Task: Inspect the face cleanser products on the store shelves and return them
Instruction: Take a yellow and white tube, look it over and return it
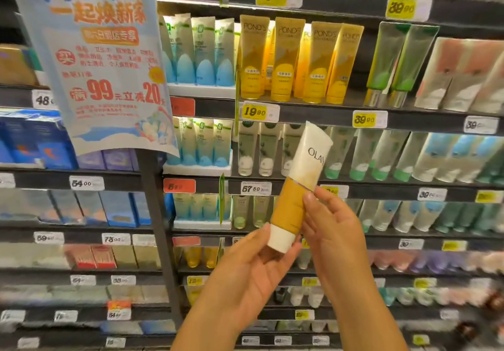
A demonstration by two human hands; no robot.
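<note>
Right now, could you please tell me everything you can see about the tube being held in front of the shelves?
The tube looks like soft plastic: white upper half printed OLAY, mustard-yellow lower half, white cap at the bottom. It is off the shelf, held up in front of it, tilted with the crimped end up and to the right. The left hand holds the cap end; the right hand touches the yellow part with thumb and fingers.
</note>
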